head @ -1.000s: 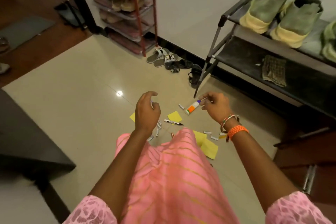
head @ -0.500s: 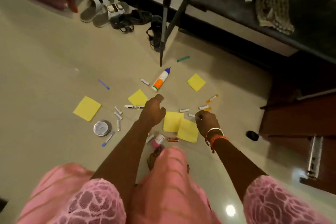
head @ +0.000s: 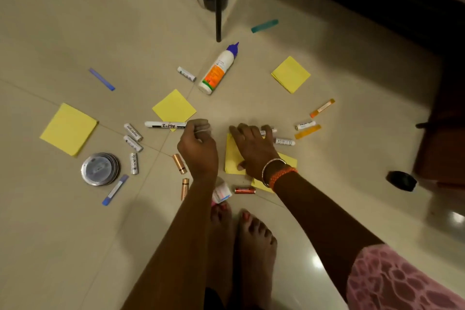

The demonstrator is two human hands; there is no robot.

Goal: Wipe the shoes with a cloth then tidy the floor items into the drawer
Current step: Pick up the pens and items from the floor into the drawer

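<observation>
Head view, looking straight down at the tiled floor [head: 63, 20]. Left hand [head: 198, 148] hovers with fingers curled in, knuckles at the capped end of a white marker [head: 164, 125] lying flat; whether it holds anything, cannot tell. Right hand [head: 254, 151] lies flat, fingers spread and straight, pressing on a yellow sticky-note pad [head: 232, 158]; its fingertips reach a white battery [head: 269, 131]. Scattered around: glue bottle [head: 217, 70] on its side ahead of both hands, more yellow pads [head: 68, 129], a copper battery [head: 179, 163] just left of the left wrist, a round metal tin [head: 100, 169] far left. Bare feet [head: 254, 236] below.
</observation>
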